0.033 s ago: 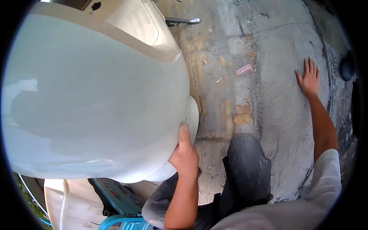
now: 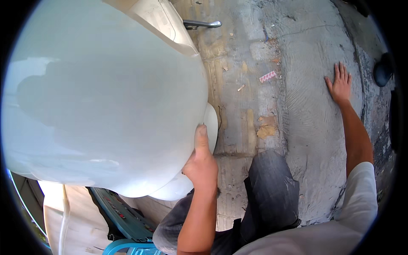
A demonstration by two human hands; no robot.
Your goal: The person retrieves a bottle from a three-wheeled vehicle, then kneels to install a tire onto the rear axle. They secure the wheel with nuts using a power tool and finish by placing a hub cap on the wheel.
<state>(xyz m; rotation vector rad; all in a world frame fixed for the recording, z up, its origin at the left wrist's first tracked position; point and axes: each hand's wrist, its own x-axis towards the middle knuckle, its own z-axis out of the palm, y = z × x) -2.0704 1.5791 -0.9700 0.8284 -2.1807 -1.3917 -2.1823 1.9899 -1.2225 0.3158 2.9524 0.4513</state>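
Observation:
A big glossy pale scooter body panel [image 2: 114, 97] fills the left side, with a rounded white fender [image 2: 211, 121] showing from under its right edge. My left hand [image 2: 202, 163] grips at that lower right edge, its thumb pointing up along the panel. The other fingers curl underneath and are mostly hidden. Far to the right, my right hand [image 2: 341, 87] lies flat on the rough concrete ground [image 2: 314, 114] with its fingers spread, holding nothing.
From the scooter's beige footboard [image 2: 153, 21] a metal pedal [image 2: 204, 24] sticks out. A pink-and-white strip [image 2: 267, 76] and a dry leaf [image 2: 267, 131] litter the ground. Blue plastic [image 2: 134, 245] and a teal case [image 2: 125, 212] lie lower left; a dark round object [image 2: 383, 70] at far right.
The scooter panel's lower edge sits slightly higher in view, and my left hand has shifted a little up and left with it. My right hand still rests on the concrete.

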